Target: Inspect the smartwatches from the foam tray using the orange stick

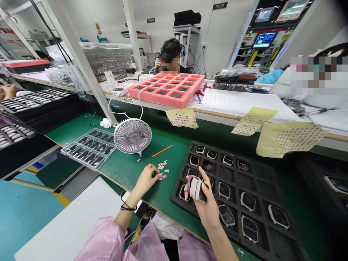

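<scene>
My right hand (208,208) is wrapped round a short stack of smartwatch cases (194,189), pale ones with a purple one at the left end. It hovers over a black foam tray (262,181) whose pockets hold several watch cases with dark faces. My left hand (146,178) rests low over the green mat, thumb and fingers pinched together at the edge of a scatter of small whitish pieces (162,166). Whatever lies between those fingertips is too small to make out. An orange stick (162,150) lies just beyond the pieces.
A round grey fan (133,136) stands behind my left hand, beside a clear tray of dark parts (91,146). On the shelf ahead sits a pink foam tray (168,88); yellow dotted sheets (292,139) hang from its edge. A person (170,54) sits beyond.
</scene>
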`<state>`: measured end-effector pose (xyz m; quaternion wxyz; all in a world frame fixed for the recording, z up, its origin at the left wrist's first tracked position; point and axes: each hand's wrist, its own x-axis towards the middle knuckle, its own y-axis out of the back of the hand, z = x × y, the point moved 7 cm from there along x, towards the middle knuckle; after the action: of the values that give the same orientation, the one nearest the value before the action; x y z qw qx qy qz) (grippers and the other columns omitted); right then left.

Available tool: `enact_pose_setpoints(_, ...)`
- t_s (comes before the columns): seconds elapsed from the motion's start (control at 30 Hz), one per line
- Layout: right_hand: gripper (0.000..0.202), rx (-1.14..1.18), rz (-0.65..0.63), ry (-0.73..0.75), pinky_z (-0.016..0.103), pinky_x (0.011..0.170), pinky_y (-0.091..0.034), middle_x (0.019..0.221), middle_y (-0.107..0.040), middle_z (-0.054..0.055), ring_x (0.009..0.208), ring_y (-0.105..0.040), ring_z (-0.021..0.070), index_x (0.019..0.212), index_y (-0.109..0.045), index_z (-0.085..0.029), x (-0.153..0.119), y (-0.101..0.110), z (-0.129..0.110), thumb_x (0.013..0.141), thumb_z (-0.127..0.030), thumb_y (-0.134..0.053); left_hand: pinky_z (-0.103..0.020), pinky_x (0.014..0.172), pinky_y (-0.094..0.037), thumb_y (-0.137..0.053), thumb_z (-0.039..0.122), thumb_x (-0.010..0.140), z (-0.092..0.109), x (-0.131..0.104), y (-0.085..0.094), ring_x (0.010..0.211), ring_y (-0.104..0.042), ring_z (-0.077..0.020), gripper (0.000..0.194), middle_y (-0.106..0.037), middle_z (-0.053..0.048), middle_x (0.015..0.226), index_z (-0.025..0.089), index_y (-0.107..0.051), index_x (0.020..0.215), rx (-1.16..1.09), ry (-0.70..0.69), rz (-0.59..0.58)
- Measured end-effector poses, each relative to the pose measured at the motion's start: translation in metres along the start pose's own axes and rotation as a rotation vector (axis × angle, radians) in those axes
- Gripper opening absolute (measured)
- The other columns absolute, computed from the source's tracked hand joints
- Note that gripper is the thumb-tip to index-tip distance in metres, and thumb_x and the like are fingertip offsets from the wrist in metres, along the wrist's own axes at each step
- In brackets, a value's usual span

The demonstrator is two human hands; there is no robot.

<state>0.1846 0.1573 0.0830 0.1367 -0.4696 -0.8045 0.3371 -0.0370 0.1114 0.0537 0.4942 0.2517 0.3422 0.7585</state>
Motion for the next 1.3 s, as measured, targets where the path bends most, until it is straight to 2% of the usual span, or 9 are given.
enact_pose_setpoints(0.33, 0.06, 0.021, 0.006, 0.016, 0.039, 0.064, -0.051, 0.101, -0.067, 0.005, 0.064, -0.06, 0.0184, 0.146, -0.032, -0.033, 0.005, 0.002, -0.001, 0.091, -0.042, -0.054, -0.029, 0.069, -0.047, -0.06, 0.02, 0.079, 0.005, 0.003, 0.011, 0.072, -0.062, -0.0184, 0.011, -0.068, -0.006, 0.083, 0.018, -0.07, 0.078, -0.092, 0.016, 0.063)
enact_pose_setpoints(0.47, 0.055, 0.024, -0.002, 0.025, 0.037, 0.062, -0.05, 0.101, -0.067, 0.005, 0.065, -0.06, 0.0181, 0.143, -0.037, -0.032, 0.007, 0.002, -0.002, 0.092, -0.043, -0.053, -0.031, 0.072, -0.049, -0.061, 0.016, 0.076, 0.005, 0.004, 0.013, 0.074, -0.063, -0.0208, 0.008, -0.068, -0.005, 0.076, 0.019, -0.069, 0.074, -0.095, 0.003, 0.084)
enact_pose_setpoints(0.57, 0.054, 0.028, 0.008, 0.043, 0.036, 0.061, -0.051, 0.102, -0.067, 0.006, 0.07, -0.061, 0.019, 0.142, -0.039, -0.031, 0.008, 0.002, -0.005, 0.092, -0.042, -0.053, -0.033, 0.077, -0.05, -0.059, 0.016, 0.078, 0.01, 0.003, 0.018, 0.08, -0.065, -0.0221, 0.009, -0.069, -0.006, 0.081, 0.019, -0.067, 0.075, -0.102, -0.012, 0.113)
enact_pose_setpoints(0.67, 0.053, 0.028, 0.027, 0.057, 0.037, 0.062, -0.051, 0.101, -0.067, 0.006, 0.071, -0.062, 0.0196, 0.14, -0.041, -0.03, 0.009, 0.001, -0.007, 0.09, -0.043, -0.054, -0.032, 0.076, -0.052, -0.054, 0.024, 0.086, 0.032, -0.003, 0.027, 0.079, -0.066, -0.0186, 0.014, -0.067, -0.007, 0.091, 0.018, -0.066, 0.084, -0.228, -0.057, 0.154)
enact_pose_setpoints(0.77, 0.054, 0.034, 0.038, 0.061, 0.039, 0.065, -0.052, 0.1, -0.068, 0.006, 0.072, -0.063, 0.0202, 0.139, -0.043, -0.029, 0.009, 0.0, -0.006, 0.089, -0.044, -0.056, -0.029, 0.073, -0.054, -0.058, 0.03, 0.086, 0.071, -0.012, 0.026, 0.078, -0.066, -0.0166, 0.016, -0.067, -0.006, 0.094, 0.018, -0.068, 0.09, -0.479, -0.131, 0.111)
enact_pose_setpoints(0.87, 0.055, 0.005, 0.066, 0.091, 0.039, 0.07, -0.053, 0.101, -0.068, 0.006, 0.076, -0.064, 0.0208, 0.139, -0.043, -0.029, 0.008, -0.001, -0.006, 0.088, -0.045, -0.056, -0.028, 0.068, -0.054, -0.073, 0.031, 0.076, 0.106, -0.017, 0.011, 0.071, -0.066, -0.0167, 0.016, -0.068, -0.005, 0.078, 0.017, -0.07, 0.083, -0.756, -0.091, 0.021)
enact_pose_setpoints(0.97, 0.057, -0.025, 0.141, 0.138, 0.039, 0.073, -0.053, 0.103, -0.068, 0.006, 0.083, -0.064, 0.0214, 0.138, -0.044, -0.029, 0.007, 0.002, -0.009, 0.085, -0.045, -0.059, -0.028, 0.055, -0.052, -0.08, 0.035, 0.068, 0.129, -0.017, -0.008, 0.057, -0.061, -0.0136, 0.022, -0.066, -0.004, 0.075, 0.015, -0.072, 0.072, -0.998, -0.06, -0.042)
enact_pose_setpoints(1.07, 0.058, -0.026, 0.191, 0.203, 0.038, 0.077, -0.052, 0.105, -0.066, 0.006, 0.089, -0.063, 0.0216, 0.135, -0.047, -0.029, 0.005, 0.004, -0.013, 0.082, -0.046, -0.062, -0.027, 0.052, -0.049, -0.08, 0.035, 0.068, 0.139, -0.016, -0.017, 0.051, -0.056, -0.0102, 0.021, -0.061, -0.002, 0.075, 0.016, -0.077, 0.077, -1.069, -0.07, -0.029)
enact_pose_setpoints(1.3, 0.052, -0.147, 0.257, 0.346, 0.038, 0.098, -0.044, 0.126, -0.055, 0.004, 0.114, -0.055, 0.0209, 0.135, -0.047, -0.032, -0.001, 0.011, -0.015, 0.085, -0.042, -0.059, -0.024, 0.055, -0.043, -0.073, 0.026, 0.077, 0.144, -0.02, -0.015, 0.059, -0.051, -0.011, 0.016, -0.052, 0.0, 0.065, 0.023, -0.08, 0.091, -0.93, -0.079, 0.155)
